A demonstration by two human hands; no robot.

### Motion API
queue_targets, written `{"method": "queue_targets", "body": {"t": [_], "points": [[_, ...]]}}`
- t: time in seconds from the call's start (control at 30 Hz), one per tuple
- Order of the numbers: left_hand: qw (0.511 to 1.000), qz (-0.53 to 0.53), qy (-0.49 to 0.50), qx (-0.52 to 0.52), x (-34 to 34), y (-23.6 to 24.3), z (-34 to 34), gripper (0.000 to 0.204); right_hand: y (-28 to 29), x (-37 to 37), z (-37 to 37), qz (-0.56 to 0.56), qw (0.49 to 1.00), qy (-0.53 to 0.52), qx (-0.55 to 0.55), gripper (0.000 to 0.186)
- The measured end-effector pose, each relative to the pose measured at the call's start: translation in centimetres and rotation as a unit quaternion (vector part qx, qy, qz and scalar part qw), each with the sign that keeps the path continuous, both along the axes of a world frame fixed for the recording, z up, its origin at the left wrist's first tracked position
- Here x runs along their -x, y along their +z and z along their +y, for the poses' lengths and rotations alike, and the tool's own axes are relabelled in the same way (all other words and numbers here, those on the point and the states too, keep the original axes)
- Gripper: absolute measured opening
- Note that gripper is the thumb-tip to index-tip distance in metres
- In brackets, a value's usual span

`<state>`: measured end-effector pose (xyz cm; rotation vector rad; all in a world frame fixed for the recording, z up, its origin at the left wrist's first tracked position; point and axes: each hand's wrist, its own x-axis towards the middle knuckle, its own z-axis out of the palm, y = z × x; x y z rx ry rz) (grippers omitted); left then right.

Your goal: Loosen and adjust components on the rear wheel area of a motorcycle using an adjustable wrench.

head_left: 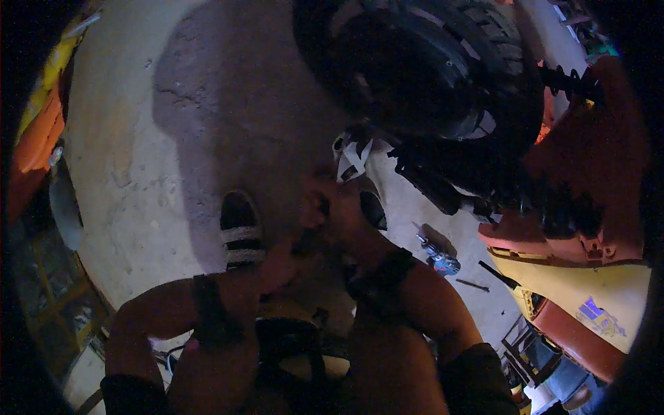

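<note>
My right hand (337, 211) is over the floor between my feet, with its fingers curled; what they hold, if anything, is lost in shadow. Just beyond it, close to the wheel, is a pale, shiny bracket-like part (354, 160); I cannot tell whether the hand touches it. My left hand (280, 266) is lower and nearer to me, by my left shoe, its fingertips too dark to read. Ahead on the right stands a large black wheel with a treaded tyre (494, 34).
A cordless power tool (443, 263) lies on the floor to the right, with a thin dark rod (472, 285) beside it. Farther right is a vehicle's red and yellow bodywork (567, 277) with a coil spring (570, 81). Orange and yellow panels (43, 131) stand at the left edge.
</note>
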<state>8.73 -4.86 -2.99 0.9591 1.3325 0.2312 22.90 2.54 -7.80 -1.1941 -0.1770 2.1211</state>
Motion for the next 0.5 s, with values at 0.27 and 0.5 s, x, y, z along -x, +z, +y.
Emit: {"method": "queue_targets", "body": {"t": [0.27, 0.5], "points": [[0.883, -0.285, 0.000, 0.372, 2.8, -11.6, -5.3, 0.026, 2.2, 1.2, 0.2, -0.191, 0.979, -0.068, -0.025, 0.030], [0.955, -0.210, -0.064, 0.199, 1.6, -12.0, -7.0, 0.037, 0.9, 3.1, 0.7, -0.446, 0.863, -0.169, -0.167, 0.027]]}}
